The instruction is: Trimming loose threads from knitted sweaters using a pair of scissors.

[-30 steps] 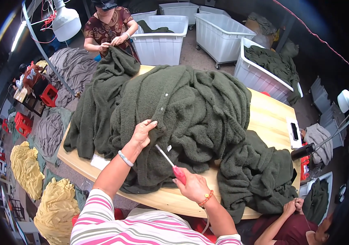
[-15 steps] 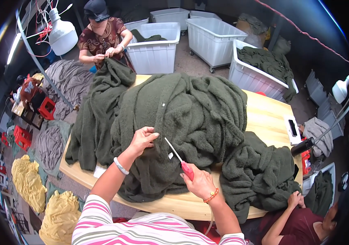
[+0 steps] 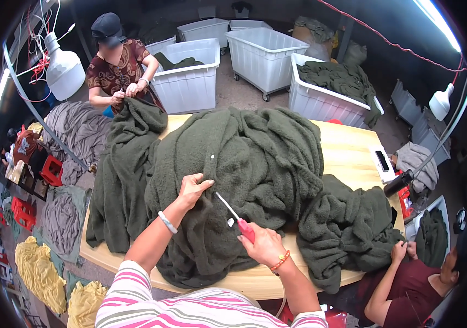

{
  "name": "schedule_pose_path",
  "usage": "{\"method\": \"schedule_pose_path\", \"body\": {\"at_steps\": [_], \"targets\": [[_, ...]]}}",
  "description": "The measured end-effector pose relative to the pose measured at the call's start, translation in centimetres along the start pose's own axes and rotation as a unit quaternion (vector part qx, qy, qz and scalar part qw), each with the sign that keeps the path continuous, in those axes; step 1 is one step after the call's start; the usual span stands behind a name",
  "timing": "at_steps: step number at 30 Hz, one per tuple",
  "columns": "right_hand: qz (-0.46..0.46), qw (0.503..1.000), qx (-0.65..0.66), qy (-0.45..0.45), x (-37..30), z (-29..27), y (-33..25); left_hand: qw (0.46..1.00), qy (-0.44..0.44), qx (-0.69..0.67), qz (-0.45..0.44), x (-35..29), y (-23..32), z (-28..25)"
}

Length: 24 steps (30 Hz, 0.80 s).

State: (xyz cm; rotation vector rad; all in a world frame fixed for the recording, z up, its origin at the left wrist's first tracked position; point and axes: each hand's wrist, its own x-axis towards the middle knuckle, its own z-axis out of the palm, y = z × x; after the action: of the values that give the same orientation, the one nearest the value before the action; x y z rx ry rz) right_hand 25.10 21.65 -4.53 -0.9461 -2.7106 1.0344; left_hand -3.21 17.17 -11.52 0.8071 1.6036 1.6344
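Observation:
A large heap of dark green fleece fabric (image 3: 261, 158) covers the middle of the wooden table. At its front, the thumb and fingers of my left hand (image 3: 192, 189) are closed in a pinch on a raised fold of the fleece. My right hand (image 3: 266, 247) is wrapped round the red handle of a tool with a thin metal shaft (image 3: 228, 206), which looks like a soldering iron. Its tip points up and left at the fleece, a short way right of my left fingertips; whether it touches cannot be made out. A small white tag (image 3: 231, 222) shows on the fabric beside the shaft.
One co-worker (image 3: 121, 71) handles the fleece at the far left; another (image 3: 408, 284) holds its edge at the near right. A phone (image 3: 381, 160) lies on the table (image 3: 348, 150) at right. Wheeled white bins (image 3: 187, 85) stand behind. Yellow cloth (image 3: 39, 273) lies at left.
The view has shifted, so the scene sits lower and slightly left. My left hand keeps its pinch, and the tool stays in my right hand with its tip near the same fold.

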Motion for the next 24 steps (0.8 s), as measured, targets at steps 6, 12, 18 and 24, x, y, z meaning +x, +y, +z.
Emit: {"method": "schedule_pose_path", "body": {"at_steps": [6,12,18,24], "targets": [[-0.04,0.999,0.029,-0.013,0.5,0.2,-0.7,0.999,-0.013,-0.009,-0.034,-0.1,1.7,-0.7],[-0.006,0.998,0.039,0.046,1.8,-0.3,0.2,0.996,0.07,0.027,-0.057,3.4,4.1,-0.4],[0.009,0.997,0.036,0.071,4.9,-0.9,-1.1,0.991,0.113,0.067,0.034,8.4,0.6,-0.8],[0.011,0.996,-0.002,0.09,6.9,-0.7,-1.5,0.995,0.071,0.055,0.048,6.7,0.7,0.0]]}}
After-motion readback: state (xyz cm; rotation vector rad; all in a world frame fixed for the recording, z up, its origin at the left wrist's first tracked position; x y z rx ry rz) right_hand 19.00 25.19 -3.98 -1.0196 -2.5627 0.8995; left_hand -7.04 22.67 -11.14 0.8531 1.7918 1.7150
